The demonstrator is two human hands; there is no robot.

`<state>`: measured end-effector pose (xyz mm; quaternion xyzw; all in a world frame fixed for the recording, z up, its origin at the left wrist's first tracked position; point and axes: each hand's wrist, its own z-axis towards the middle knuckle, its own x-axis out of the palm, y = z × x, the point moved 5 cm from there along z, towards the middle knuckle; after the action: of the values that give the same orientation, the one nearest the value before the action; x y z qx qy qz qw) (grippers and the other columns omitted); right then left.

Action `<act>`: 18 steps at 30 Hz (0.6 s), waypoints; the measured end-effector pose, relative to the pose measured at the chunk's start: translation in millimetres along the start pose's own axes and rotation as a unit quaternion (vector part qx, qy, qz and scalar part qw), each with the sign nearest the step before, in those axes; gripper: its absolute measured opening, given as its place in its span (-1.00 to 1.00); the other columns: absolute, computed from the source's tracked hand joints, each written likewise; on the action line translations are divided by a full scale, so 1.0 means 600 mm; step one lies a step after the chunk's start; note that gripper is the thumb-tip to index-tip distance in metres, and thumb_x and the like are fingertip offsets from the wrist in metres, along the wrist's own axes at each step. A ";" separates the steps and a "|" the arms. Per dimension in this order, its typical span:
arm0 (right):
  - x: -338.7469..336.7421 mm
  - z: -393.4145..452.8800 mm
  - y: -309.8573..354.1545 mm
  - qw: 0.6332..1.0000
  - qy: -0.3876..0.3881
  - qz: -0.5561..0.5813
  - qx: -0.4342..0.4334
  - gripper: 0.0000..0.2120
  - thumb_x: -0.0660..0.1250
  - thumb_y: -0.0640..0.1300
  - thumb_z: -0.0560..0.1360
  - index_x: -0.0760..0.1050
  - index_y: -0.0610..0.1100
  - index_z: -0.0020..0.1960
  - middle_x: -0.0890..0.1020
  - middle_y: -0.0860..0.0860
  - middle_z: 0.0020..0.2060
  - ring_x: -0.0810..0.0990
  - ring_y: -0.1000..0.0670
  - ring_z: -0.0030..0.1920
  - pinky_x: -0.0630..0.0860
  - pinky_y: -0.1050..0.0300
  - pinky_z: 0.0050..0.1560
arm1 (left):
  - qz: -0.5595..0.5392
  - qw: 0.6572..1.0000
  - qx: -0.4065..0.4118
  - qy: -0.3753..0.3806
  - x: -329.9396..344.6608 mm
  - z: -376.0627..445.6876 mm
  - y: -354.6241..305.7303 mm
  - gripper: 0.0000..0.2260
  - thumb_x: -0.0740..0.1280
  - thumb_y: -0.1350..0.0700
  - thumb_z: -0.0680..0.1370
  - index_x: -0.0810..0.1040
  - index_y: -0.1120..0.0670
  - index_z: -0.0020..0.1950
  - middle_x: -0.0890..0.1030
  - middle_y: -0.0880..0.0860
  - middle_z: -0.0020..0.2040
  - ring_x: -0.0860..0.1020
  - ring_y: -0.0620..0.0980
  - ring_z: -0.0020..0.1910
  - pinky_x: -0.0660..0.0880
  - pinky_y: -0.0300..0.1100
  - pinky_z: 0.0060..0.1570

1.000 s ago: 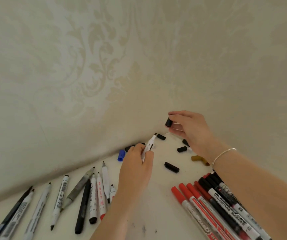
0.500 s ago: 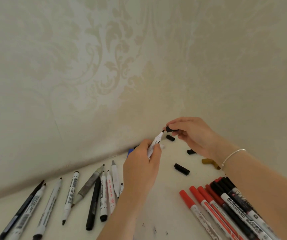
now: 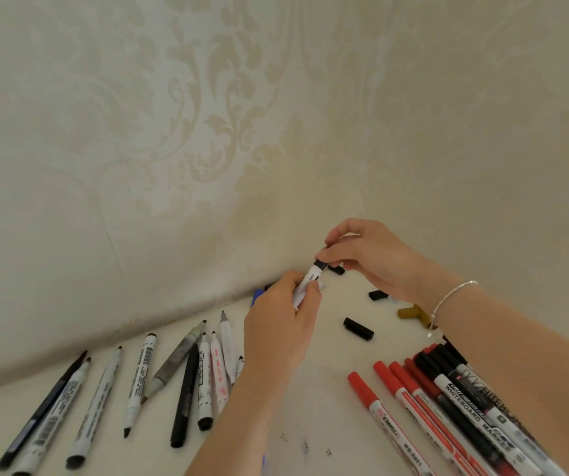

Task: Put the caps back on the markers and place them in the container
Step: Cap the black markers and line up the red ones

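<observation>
My left hand (image 3: pixel 281 317) grips a white marker (image 3: pixel 307 281) by its barrel, tip pointing up and right. My right hand (image 3: pixel 372 255) pinches a black cap (image 3: pixel 320 263) that sits on the marker's tip. Several uncapped markers (image 3: pixel 186 372) lie in a row on the white table at the left. Capped red and black markers (image 3: pixel 448 400) lie bunched at the right, partly under my right forearm. Loose black caps (image 3: pixel 358 328) lie near the wall corner. No container is in view.
Patterned cream walls (image 3: pixel 207 149) meet in a corner just behind my hands. A blue cap (image 3: pixel 257 295) peeks out behind my left hand. A mustard-coloured piece (image 3: pixel 410 312) lies by my right wrist, which wears a thin bracelet. Another black cap (image 3: pixel 377 295) lies beside it.
My right hand brought the black cap down from above the table onto the tip of the marker. My left hand lifted the marker slightly toward it.
</observation>
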<state>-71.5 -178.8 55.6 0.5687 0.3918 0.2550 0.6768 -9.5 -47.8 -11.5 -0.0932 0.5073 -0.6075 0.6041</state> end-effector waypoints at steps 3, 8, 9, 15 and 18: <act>0.003 -0.003 0.002 0.999 0.012 -0.026 -0.016 -0.84 0.45 -0.38 0.37 0.50 -0.22 -0.14 0.65 -0.32 -0.06 0.56 -0.08 -0.18 0.48 0.15 -0.16 | 0.001 1.000 0.014 0.011 0.002 -0.001 -0.001 -0.77 0.17 -0.08 0.60 0.51 0.02 -0.10 0.43 -0.04 -0.40 0.42 -0.04 -0.38 0.25 -0.24 -0.42; 0.006 -0.007 0.002 0.997 -0.002 -0.066 -0.033 -0.85 0.46 -0.35 0.38 0.51 -0.30 -0.13 0.67 -0.26 -0.14 0.58 -0.06 -0.24 0.57 0.18 -0.16 | -0.018 0.999 0.019 0.019 0.009 -0.004 -0.005 -0.79 0.14 -0.03 0.63 0.55 -0.01 0.01 0.45 -0.08 -0.38 0.41 -0.13 -0.40 0.26 -0.31 -0.42; 0.009 -0.008 0.002 0.997 -0.005 -0.065 -0.035 -0.85 0.46 -0.34 0.39 0.51 -0.30 -0.12 0.67 -0.26 -0.15 0.58 -0.06 -0.25 0.58 0.17 -0.13 | -0.033 0.999 0.013 0.013 0.007 -0.006 -0.005 -0.79 0.15 -0.02 0.63 0.56 -0.03 0.02 0.45 -0.10 -0.39 0.41 -0.14 -0.40 0.27 -0.32 -0.41; 0.037 -0.019 0.001 0.999 -0.020 -0.007 -0.033 -0.84 0.45 -0.34 0.40 0.52 -0.32 -0.05 0.65 -0.17 -0.26 0.59 -0.05 -0.31 0.60 0.17 -0.13 | -0.075 0.997 -0.004 -0.033 -0.008 -0.014 -0.002 -0.83 0.19 0.04 0.64 0.58 -0.06 0.01 0.50 -0.17 -0.41 0.48 -0.18 -0.30 0.34 -0.38 -0.32; 0.047 -0.029 -0.004 0.999 -0.039 0.004 -0.032 -0.84 0.42 -0.33 0.44 0.49 -0.30 -0.02 0.64 -0.20 -0.22 0.57 -0.05 -0.32 0.60 0.18 -0.17 | -0.088 0.995 -0.008 -0.042 -0.008 -0.019 -0.004 -0.82 0.21 0.05 0.63 0.60 0.02 0.03 0.48 -0.11 -0.41 0.47 -0.18 -0.33 0.35 -0.39 -0.30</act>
<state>-70.3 -147.2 45.7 0.5575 0.3548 0.2476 0.7085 -18.2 -38.6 -12.9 -0.1678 0.4763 -0.6495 0.5684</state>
